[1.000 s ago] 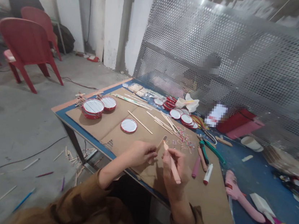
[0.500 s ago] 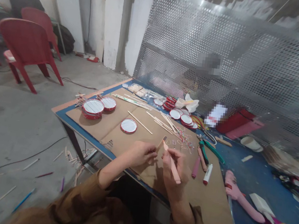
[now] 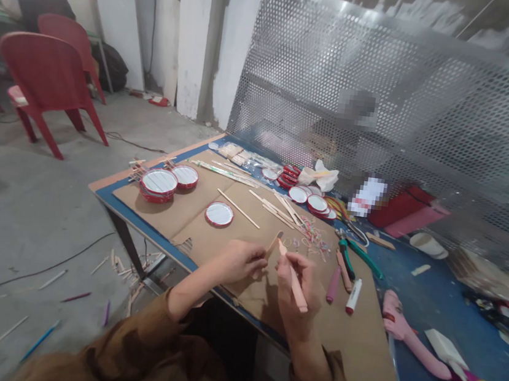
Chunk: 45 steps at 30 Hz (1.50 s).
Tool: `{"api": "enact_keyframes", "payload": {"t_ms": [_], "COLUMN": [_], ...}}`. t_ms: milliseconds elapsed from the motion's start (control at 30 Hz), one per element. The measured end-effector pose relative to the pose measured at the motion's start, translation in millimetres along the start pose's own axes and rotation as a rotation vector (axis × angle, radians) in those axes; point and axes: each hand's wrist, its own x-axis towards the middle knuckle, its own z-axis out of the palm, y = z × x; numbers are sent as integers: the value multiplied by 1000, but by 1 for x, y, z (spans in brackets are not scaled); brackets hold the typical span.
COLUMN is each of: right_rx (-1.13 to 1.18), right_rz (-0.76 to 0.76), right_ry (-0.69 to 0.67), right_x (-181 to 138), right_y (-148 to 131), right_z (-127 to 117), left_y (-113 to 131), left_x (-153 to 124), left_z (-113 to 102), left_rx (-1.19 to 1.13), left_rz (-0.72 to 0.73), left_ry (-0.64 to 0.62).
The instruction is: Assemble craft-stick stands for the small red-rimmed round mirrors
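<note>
The left hand (image 3: 241, 260) pinches a flat wooden stick (image 3: 273, 246) near its lower end, presumably to leave the upper end bare for the pen (image 3: 298, 292) in the right hand (image 3: 311, 279). That hand grips the pen in a writing hold, its tip right by the stick's upper end, which looks darker; whether tip and wood touch is too small to tell. Both hands are close together over the near part of the brown cardboard (image 3: 331, 354), a position that probably helps keep stick and tip lined up. The cardboard seems laid there to shield the blue tabletop (image 3: 416, 291).

A single round lid (image 3: 219, 214) lies apart beyond the left hand, beside a thin rod (image 3: 238, 207). Loose sticks (image 3: 280, 209) and a heap of rubber bands (image 3: 317, 240) lie beyond the right hand, likely for easy reach. To its right, the white marker (image 3: 353, 296), the purple marker (image 3: 333, 285) and the green-handled pliers (image 3: 369, 258) are near one another, while the pink glue gun (image 3: 412, 343) rests farther right, past the cardboard's edge.
</note>
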Motion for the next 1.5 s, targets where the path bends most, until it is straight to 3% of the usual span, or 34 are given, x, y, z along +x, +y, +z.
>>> {"api": "enact_keyframes", "payload": {"t_ms": [800, 1500], "right_rx": [22, 45], "right_rz": [28, -86], "right_ry": [-15, 12], "right_x": [-1, 7], "right_y": [-1, -10], "right_z": [-1, -2], "left_y": [0, -5], "left_x": [1, -1], "left_z": [1, 5], "left_rx": [-22, -124], "left_rz": [0, -10], "left_ry": [-1, -10]}}
